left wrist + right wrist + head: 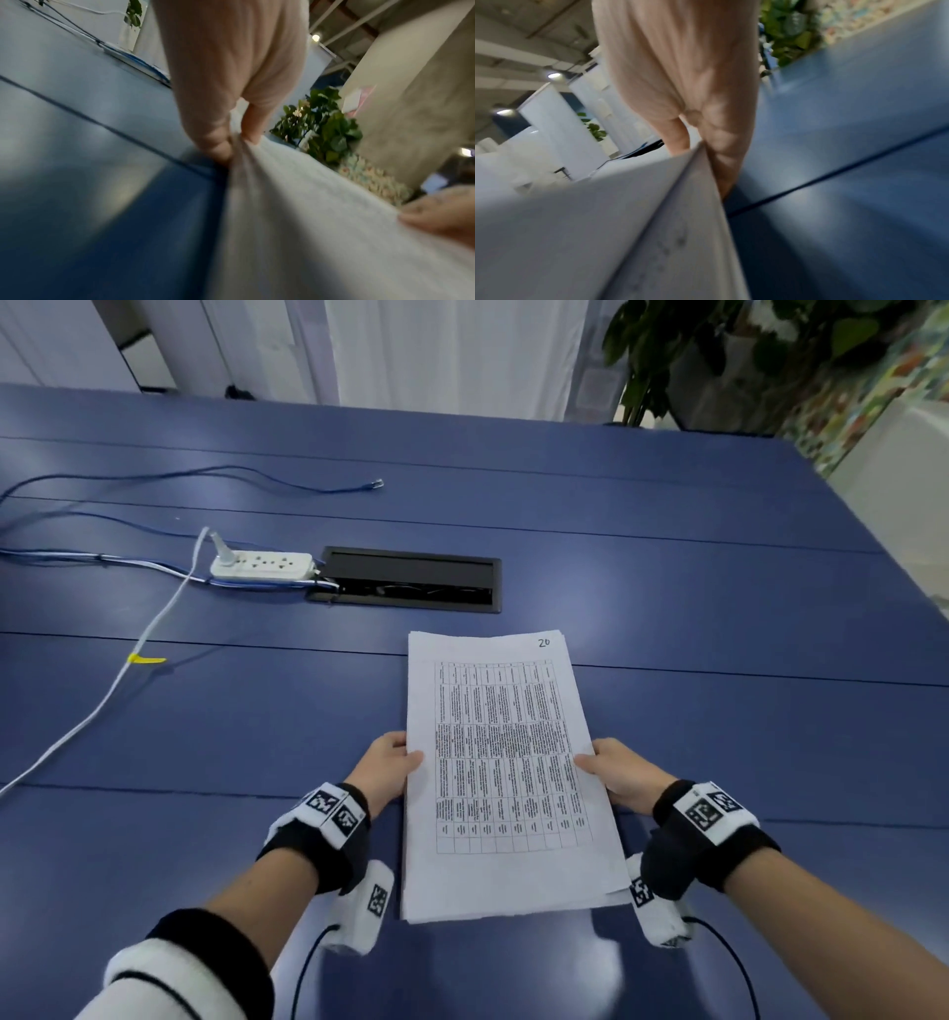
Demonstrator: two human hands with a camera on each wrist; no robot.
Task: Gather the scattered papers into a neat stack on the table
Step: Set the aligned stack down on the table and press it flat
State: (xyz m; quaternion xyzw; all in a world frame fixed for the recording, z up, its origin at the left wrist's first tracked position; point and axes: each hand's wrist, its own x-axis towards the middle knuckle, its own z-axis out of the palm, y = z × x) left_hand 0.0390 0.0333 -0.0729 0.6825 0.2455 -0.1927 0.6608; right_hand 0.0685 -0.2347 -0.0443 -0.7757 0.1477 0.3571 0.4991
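A stack of white papers [506, 778], its top sheet printed with a table and marked "20" at the corner, is held over the blue table [205, 737] in front of me. My left hand [398, 762] pinches the stack's left edge, thumb on top and fingers underneath. My right hand [611, 770] pinches the right edge the same way. In the left wrist view the left hand [228, 146] pinches the paper stack [295, 213], and my right hand's thumb [442, 215] shows at the far edge. In the right wrist view the right hand [698, 148] clamps the paper stack [628, 213].
A black cable box [405, 580] is set into the table just beyond the stack. A white power strip [262, 564] lies to its left, with a white cord [113, 685] and blue cables [205, 477] trailing left. A leafy plant [719, 356] stands past the far right corner.
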